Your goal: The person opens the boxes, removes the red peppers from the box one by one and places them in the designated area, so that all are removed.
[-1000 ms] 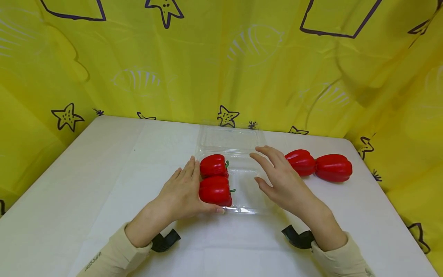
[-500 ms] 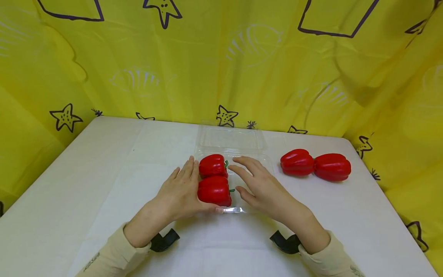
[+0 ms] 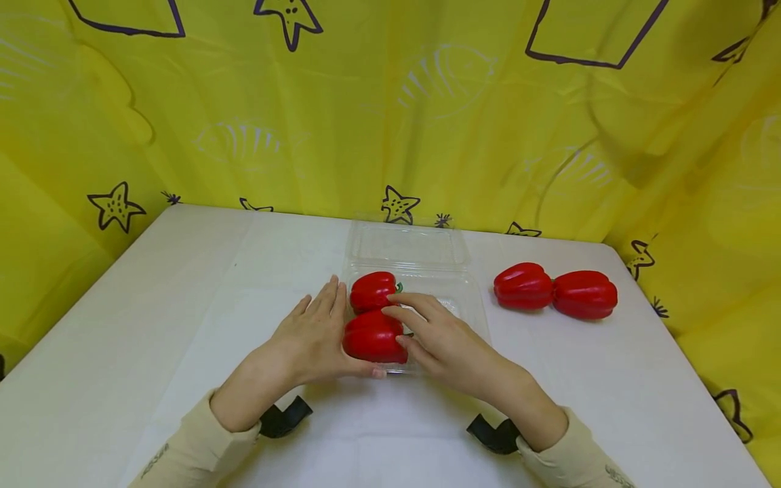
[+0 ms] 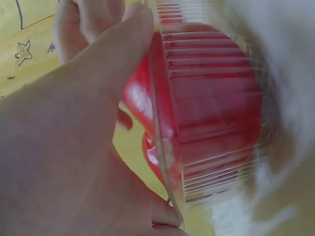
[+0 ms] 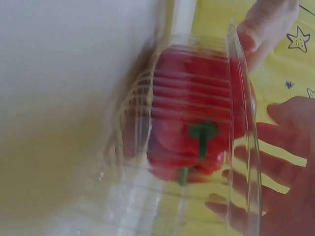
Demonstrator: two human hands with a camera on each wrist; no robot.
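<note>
Two red bell peppers lie in the left part of a clear plastic clamshell box (image 3: 470,295). The near pepper (image 3: 371,337) has its stem end toward the right, and the far pepper (image 3: 369,291) sits just behind it. My left hand (image 3: 308,342) rests along the box's left side, fingers straight, thumb along the front rim; the left wrist view shows that thumb (image 4: 120,42) at the rim. My right hand (image 3: 451,346) reaches over the box, slightly bent fingertips at the stem end of the near pepper. Through the clear wall, the right wrist view shows green stems (image 5: 203,135).
The box's clear lid (image 3: 409,244) lies folded back toward the yellow patterned curtain (image 3: 342,102). Two more red bell peppers, one (image 3: 523,286) touching the other (image 3: 586,295), lie on the white table (image 3: 244,271) to the right of the box.
My right hand has moved left across the box to the peppers. The near pepper has shifted slightly left. My left hand has stayed at the box's left side.
</note>
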